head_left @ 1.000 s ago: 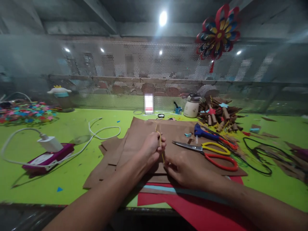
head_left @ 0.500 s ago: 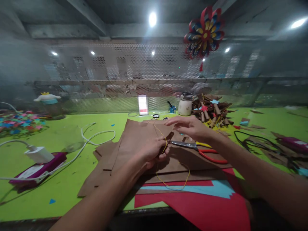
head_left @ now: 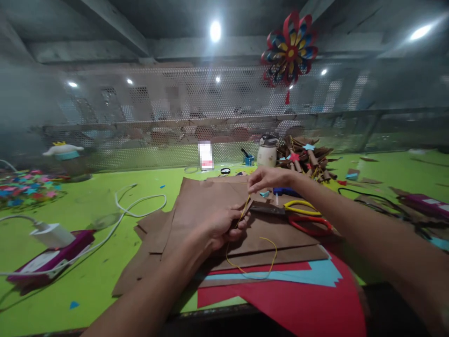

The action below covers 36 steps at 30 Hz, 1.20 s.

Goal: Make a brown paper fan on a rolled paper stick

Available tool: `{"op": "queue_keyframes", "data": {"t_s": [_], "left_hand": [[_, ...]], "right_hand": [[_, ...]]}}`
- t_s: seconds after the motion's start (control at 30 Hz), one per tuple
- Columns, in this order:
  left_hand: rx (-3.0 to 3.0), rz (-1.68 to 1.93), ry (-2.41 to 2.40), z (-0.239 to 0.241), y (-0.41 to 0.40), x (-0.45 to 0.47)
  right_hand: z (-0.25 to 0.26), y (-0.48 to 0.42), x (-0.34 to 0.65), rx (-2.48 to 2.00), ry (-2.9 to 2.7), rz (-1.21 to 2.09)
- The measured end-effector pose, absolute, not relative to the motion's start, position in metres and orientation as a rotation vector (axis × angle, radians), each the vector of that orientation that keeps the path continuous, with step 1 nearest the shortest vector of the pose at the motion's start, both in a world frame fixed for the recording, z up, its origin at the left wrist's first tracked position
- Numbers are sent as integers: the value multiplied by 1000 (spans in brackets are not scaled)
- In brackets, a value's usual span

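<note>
My left hand is closed around a small piece of brown paper, mostly hidden by the fingers. Yellow string runs over that piece, and its loose end curls on the sheets below. Just above, the fingertips of my right hand pinch the string and hold it upward from the brown piece. Both hands are over a stack of brown paper sheets. Scissors with one yellow and one red handle lie right of my left hand, under my right forearm.
Red paper and light blue paper stick out under the stack. A white cable and a purple power strip lie left. Behind stand a phone, a jar and a pile of brown paper rolls.
My right hand, spread and raised half a second ago, has come down and closed on the yellow string. The view has shifted slightly; my left hand keeps its hold.
</note>
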<state>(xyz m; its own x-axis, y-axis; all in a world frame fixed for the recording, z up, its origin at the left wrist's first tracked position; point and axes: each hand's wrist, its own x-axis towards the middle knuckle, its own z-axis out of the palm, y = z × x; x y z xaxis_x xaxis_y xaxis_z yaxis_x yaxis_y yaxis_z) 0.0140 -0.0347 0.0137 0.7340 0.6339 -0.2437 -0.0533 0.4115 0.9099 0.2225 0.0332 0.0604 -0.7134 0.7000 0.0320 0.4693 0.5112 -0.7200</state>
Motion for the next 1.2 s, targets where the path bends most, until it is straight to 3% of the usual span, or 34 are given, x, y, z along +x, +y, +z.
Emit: {"op": "queue_keyframes", "data": {"t_s": [0.37,0.63,0.9,1.2], "left_hand": [[1093,631,716,9,-37,22],[1170,670,674,9,-40,23],[1160,736,660,9,-37,21],[1136,955,687,19,-35,13]], "right_hand": [[39,6,218,-1141,-2244,396],[28,9,216,-1092,-2178,502],[11,15,215,-1054,-2127,264],[-10,18,213,-1152,-2172,454]]}}
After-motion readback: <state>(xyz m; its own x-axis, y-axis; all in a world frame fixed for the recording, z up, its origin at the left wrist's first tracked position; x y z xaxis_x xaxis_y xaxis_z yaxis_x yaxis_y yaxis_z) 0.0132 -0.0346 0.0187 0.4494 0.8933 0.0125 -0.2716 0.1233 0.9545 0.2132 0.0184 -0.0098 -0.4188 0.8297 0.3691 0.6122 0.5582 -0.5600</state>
